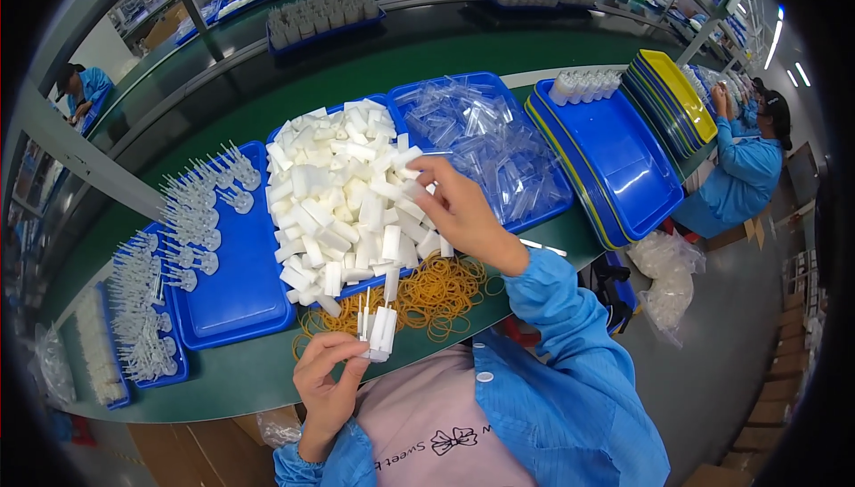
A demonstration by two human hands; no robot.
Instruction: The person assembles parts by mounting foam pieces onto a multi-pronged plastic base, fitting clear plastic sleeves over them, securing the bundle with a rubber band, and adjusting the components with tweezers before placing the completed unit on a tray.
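My left hand (331,380) pinches the round base of a white plastic part (379,355) with thin upright prongs. White blocks stand on some of its prongs, and others are bare. Over the right side of a heap of white foam-like blocks (334,180), my right hand (456,206) reaches with thumb and forefinger apart, fingertips at the blocks. Whether it touches one is hard to make out. The heap fills a blue tray (385,104). Between the heap and my body lies a pile of tan rubber bands (436,295).
Clear plastic sleeves (490,148) fill another blue tray beside the heap. At left, trays (236,313) hold several pronged white parts (142,309). Stacked trays (619,153) stand at right, the top one holding white assemblies (583,86). A co-worker (739,166) sits farther right.
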